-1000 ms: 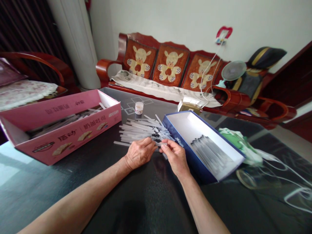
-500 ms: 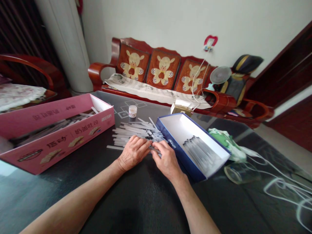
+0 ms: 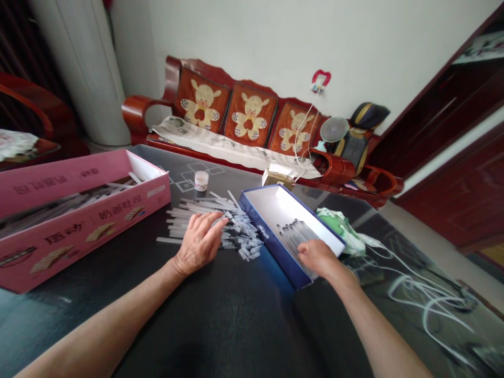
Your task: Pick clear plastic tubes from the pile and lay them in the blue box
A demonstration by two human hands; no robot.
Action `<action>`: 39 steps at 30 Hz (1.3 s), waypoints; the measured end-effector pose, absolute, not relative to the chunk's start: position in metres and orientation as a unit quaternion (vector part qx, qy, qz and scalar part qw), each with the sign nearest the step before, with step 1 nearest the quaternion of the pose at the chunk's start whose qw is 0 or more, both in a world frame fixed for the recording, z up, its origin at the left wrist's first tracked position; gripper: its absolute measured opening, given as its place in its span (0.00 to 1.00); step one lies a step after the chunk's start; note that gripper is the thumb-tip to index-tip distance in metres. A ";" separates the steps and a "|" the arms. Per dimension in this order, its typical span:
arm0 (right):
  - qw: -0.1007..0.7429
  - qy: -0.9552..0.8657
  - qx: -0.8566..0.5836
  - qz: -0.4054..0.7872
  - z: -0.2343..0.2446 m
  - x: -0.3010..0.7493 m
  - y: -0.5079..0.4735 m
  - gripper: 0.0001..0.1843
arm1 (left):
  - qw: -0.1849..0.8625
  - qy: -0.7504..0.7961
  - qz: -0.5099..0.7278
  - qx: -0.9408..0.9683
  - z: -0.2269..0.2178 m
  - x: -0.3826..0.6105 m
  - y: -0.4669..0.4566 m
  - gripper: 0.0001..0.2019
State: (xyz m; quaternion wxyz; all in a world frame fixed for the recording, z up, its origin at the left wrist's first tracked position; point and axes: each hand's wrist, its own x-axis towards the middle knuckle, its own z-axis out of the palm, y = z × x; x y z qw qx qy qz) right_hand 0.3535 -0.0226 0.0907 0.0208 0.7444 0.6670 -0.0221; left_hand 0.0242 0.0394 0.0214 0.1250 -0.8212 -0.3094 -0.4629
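My left hand (image 3: 200,240) lies over a loose pile of translucent pen barrels (image 3: 181,214) on the dark table, its fingers stretched out and touching the pieces. Small pale pen caps (image 3: 249,247) are heaped at the right side of that pile. My right hand (image 3: 318,256) reaches over the near wall of the blue box (image 3: 271,251), fingers curled together at the row of pens (image 3: 296,231) inside. It seems closed on a pen there, though the fingertips are partly hidden. The pens in the box lie side by side with dark ends pointing away.
At the left stands a long pink box (image 3: 94,223) holding more barrels. A small white cup (image 3: 201,181) sits behind the pile. Right of the blue box lie a green and white bag (image 3: 342,231) and coiled white cables (image 3: 417,294). A wooden sofa (image 3: 145,113) stands beyond the table.
My right hand has left the left hand's side and moved right into the blue box. My left hand has loosened its fingers over the pile. The view has turned slightly right.
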 end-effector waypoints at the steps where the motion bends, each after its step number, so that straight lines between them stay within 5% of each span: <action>1: 0.033 0.668 0.742 -0.040 0.084 0.355 -0.023 0.08 | 0.122 -0.311 -0.465 -0.820 0.021 0.024 0.040 0.23; 16: 0.035 0.612 0.790 -0.017 0.081 0.340 -0.020 0.10 | 0.087 -0.430 -0.516 -0.735 0.014 0.017 0.054 0.15; 20: -0.148 0.672 0.723 0.060 0.091 0.310 -0.020 0.10 | 0.023 -0.484 -0.564 -0.669 0.019 0.012 0.059 0.13; 24: -0.294 0.749 0.594 -0.003 0.081 0.243 -0.013 0.08 | 0.008 -0.526 -0.587 -0.615 0.023 0.001 0.065 0.12; 39: -0.185 0.807 0.561 0.007 0.034 0.114 -0.001 0.07 | 0.019 -0.614 -0.494 -0.615 0.008 -0.050 0.057 0.13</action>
